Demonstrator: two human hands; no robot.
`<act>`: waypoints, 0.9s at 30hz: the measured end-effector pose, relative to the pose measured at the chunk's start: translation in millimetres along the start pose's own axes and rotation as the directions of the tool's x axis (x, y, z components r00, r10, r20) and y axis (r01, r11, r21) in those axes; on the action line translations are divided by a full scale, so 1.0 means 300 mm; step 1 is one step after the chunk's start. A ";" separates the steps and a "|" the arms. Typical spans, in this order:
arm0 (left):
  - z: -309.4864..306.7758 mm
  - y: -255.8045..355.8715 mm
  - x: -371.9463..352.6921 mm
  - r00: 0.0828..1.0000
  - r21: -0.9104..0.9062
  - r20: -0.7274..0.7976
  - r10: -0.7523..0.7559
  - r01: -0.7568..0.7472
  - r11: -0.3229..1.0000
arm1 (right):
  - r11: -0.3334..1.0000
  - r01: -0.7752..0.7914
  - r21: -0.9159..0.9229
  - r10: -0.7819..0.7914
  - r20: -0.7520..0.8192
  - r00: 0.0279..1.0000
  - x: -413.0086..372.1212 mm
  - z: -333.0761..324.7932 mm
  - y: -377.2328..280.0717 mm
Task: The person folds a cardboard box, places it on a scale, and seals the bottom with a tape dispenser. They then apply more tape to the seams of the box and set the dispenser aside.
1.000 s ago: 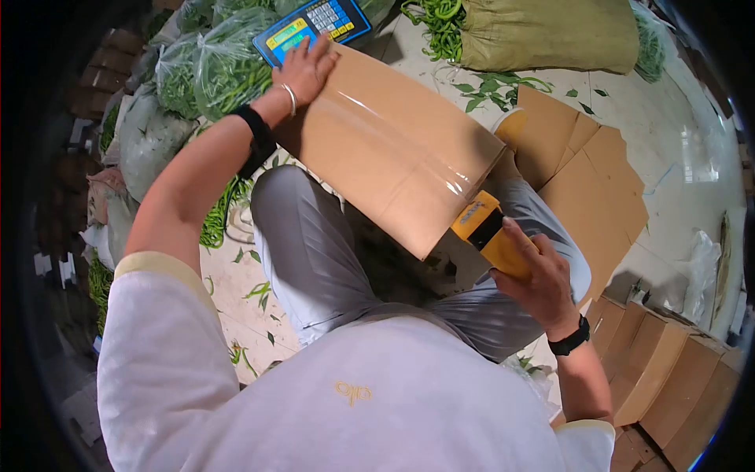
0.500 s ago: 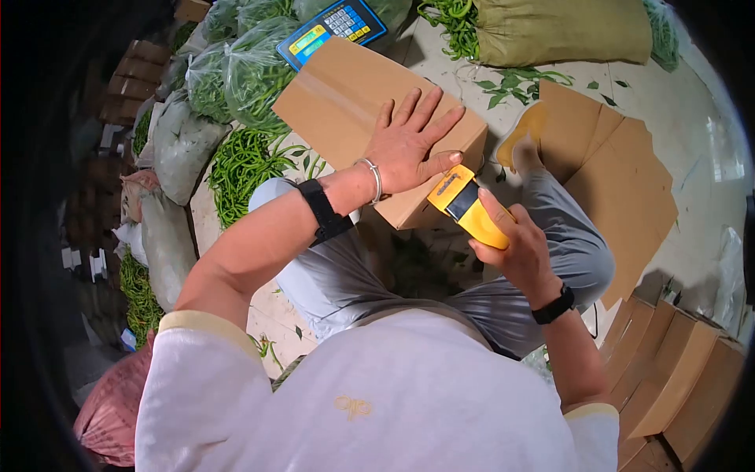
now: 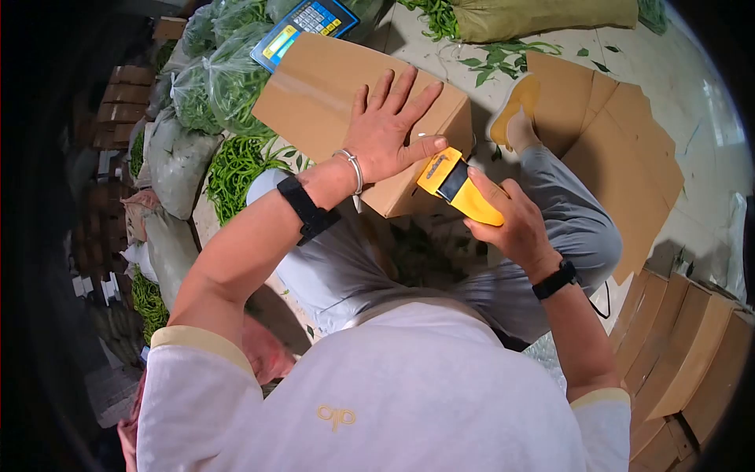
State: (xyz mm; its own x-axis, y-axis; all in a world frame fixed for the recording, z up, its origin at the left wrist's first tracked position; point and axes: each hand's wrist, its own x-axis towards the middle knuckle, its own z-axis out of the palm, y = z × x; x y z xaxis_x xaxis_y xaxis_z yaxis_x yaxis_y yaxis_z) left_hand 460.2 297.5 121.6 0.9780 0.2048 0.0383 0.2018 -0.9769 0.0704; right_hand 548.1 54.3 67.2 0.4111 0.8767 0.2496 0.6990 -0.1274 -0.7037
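A closed cardboard box [image 3: 314,86] lies tilted in front of me, with a shiny strip along its top. My left hand [image 3: 387,141] is spread flat on the box, its thumb reaching to the near right edge. In my right hand [image 3: 515,224] is a yellow tape dispenser [image 3: 480,200] with a black band. The dispenser's front end touches or nearly touches the box's corner, just by my left thumb; any tape coming from it cannot be made out.
Beyond the box stands a blue-edged scale display [image 3: 303,31]. Green peppers [image 3: 244,177] and bagged peppers [image 3: 228,86] are on the left. Flattened cardboard [image 3: 609,149] lies on the right, near my foot. Folded boxes [image 3: 668,338] stand lower right, and a stuffed sack [image 3: 543,20] at the back.
The view has shifted slightly, so the box and both hands appear a little further left and up. The left hand stays flat on the box and the right keeps its hold on the tape dispenser.
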 end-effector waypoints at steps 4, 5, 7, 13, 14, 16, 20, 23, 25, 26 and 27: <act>0.001 -0.008 -0.005 1.000 0.011 -0.023 0.000 0.000 1.000 | 0.990 -0.098 -0.101 0.110 0.119 0.987 -0.027 0.039 0.041; 0.000 -0.010 -0.008 1.000 0.001 -0.024 0.001 -0.001 1.000 | 0.979 -0.128 -0.157 0.154 0.167 0.974 -0.040 0.063 0.064; -0.001 -0.017 -0.015 1.000 -0.006 -0.019 -0.002 0.002 1.000 | 0.960 -0.176 -0.219 0.224 0.221 0.949 -0.077 0.122 0.108; 0.003 -0.017 -0.008 1.000 -0.011 -0.021 -0.006 0.005 1.000 | 0.898 -0.275 -0.344 0.384 0.304 0.872 -0.079 0.186 0.142; 0.008 -0.016 -0.002 1.000 0.003 -0.024 -0.011 0.011 1.000 | 0.900 -0.268 -0.344 0.371 0.279 0.886 -0.057 0.184 0.141; 0.009 -0.006 0.003 1.000 -0.002 -0.031 -0.001 0.001 1.000 | 0.903 -0.264 -0.339 0.367 0.290 0.884 -0.004 0.187 0.147; 0.008 -0.006 0.014 0.999 -0.038 -0.051 0.004 -0.006 0.999 | 0.900 -0.252 -0.357 0.374 0.329 0.867 0.140 0.210 0.102; 0.018 -0.001 0.027 0.998 -0.050 -0.057 -0.005 0.002 0.999 | 0.890 -0.253 -0.380 0.386 0.331 0.861 0.189 0.260 0.119; 0.027 -0.001 0.030 0.998 -0.054 -0.063 -0.001 -0.003 0.999 | 0.856 -0.257 -0.448 0.425 0.328 0.844 0.205 0.342 0.174; 0.021 -0.009 0.037 0.998 -0.045 -0.070 0.002 -0.005 0.999 | 0.834 -0.275 -0.478 0.497 0.436 0.750 0.209 0.375 0.201; 0.017 -0.017 0.038 0.997 -0.035 -0.074 -0.005 0.003 0.999 | 0.840 -0.265 -0.473 0.486 0.438 0.757 0.188 0.405 0.228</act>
State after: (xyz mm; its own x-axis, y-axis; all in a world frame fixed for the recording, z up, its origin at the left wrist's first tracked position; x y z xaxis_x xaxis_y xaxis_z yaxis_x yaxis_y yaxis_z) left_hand 470.5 304.5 116.5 0.9705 0.2140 0.1113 0.2026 -0.9736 0.1052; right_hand 547.9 151.4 -47.7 0.3946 0.8045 -0.4439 0.7549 -0.5593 -0.3424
